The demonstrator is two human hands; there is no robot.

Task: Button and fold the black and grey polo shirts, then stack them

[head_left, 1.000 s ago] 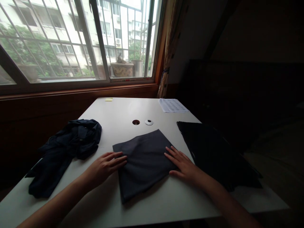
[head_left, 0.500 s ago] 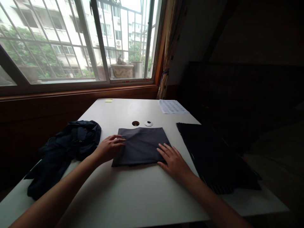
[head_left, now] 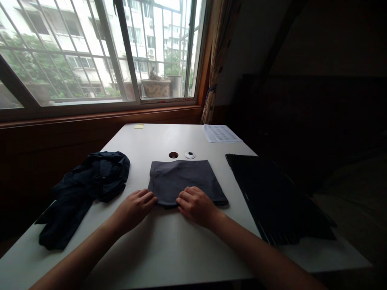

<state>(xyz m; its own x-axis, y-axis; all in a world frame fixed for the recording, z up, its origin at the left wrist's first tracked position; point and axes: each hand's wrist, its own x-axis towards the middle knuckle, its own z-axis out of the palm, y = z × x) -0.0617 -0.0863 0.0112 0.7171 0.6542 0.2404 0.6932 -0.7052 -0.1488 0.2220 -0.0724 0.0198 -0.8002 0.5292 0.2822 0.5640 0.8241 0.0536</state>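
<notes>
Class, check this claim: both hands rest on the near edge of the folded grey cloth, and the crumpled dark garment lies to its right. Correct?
Not quite. In the head view the crumpled dark garment lies left of the folded grey cloth. The left hand and right hand do rest on its near edge.

The fingertips of the right hand (head_left: 195,205) curl down over the near edge of the folded grey cloth (head_left: 186,180), so whether they pinch the fabric or only press on it cannot be told; the left hand (head_left: 136,207), just beside that grip, hides the cloth's near left corner in the same way. Right of the grip, the dark garment (head_left: 272,193) fades into shadow and its far edge is lost. Beyond it, the print on the paper sheet (head_left: 220,133) is too small to read.
</notes>
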